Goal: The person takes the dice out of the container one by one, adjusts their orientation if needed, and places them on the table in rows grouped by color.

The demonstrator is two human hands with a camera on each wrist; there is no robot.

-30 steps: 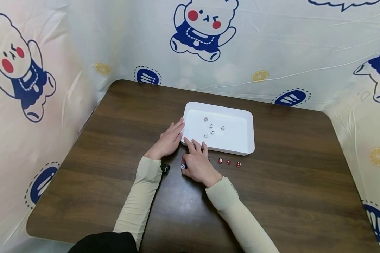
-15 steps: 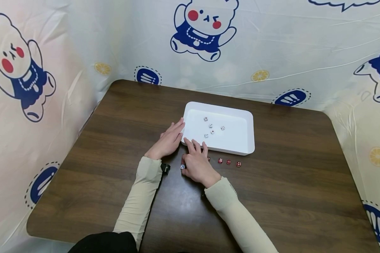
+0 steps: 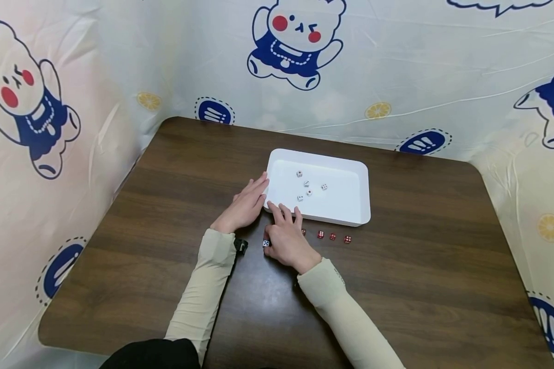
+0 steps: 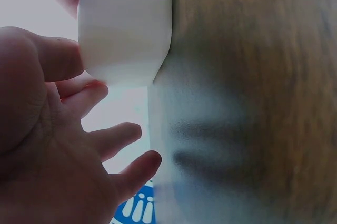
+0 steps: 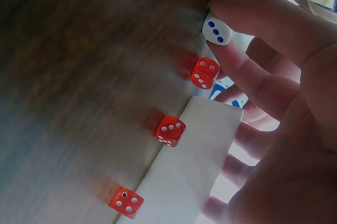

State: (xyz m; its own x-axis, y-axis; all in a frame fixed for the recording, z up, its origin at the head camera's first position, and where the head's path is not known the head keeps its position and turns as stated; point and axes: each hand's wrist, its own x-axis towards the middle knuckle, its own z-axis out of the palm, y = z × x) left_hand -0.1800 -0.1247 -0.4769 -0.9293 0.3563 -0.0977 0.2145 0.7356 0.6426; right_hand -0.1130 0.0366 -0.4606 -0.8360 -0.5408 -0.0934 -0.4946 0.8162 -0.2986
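A white die with blue pips (image 3: pixel 265 243) is pinched between the thumb and a finger of my right hand (image 3: pixel 287 242), low over the table just in front of the tray. In the right wrist view, three blue pips show on one face of that white die (image 5: pixel 217 28). The other right fingers spread towards the near side of the white tray (image 3: pixel 346 220). My left hand (image 3: pixel 244 206) rests with fairly straight fingers along the tray's left edge. In the left wrist view, fingertips (image 4: pixel 66 60) touch the tray's wall (image 4: pixel 126 29).
Several white dice (image 3: pixel 309 192) lie inside the tray, left of its middle. Along the tray's near side sits a row of red dice (image 3: pixel 320 234), one partly hidden by my right hand. The brown table (image 3: pixel 420 266) is backed by a printed curtain (image 3: pixel 397 61).
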